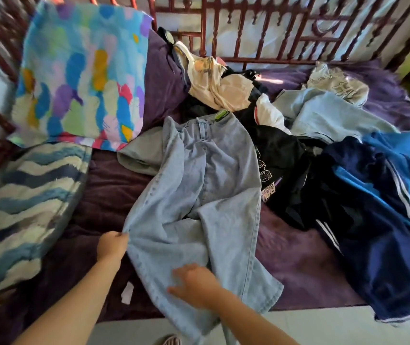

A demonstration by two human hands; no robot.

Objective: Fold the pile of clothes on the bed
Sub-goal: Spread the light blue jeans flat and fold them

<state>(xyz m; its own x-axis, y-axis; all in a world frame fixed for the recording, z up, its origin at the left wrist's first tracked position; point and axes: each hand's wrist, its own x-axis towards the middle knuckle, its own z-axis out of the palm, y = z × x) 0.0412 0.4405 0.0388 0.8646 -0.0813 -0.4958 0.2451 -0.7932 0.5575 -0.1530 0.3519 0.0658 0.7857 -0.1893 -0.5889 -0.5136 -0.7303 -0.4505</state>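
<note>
Pinching limp faded-denim jeans (199, 183), left hand (112, 247); right hand (194, 285) flat.

My left hand (112, 246) and my right hand (194, 285) were bare, with short, rounded fingers. The left forearm (74, 302) and the right forearm (246, 322) were bare too, uncovered from wrist to the near edge of view. My right hand was blurred. At the near edge lay a pink striped shape (170, 341), perhaps my footwear; I could not tell.

Light jeans (199, 185) spread on purple bed (298, 257), left hand (112, 246) pinching one edge, right hand (194, 282) resting on denim
</note>
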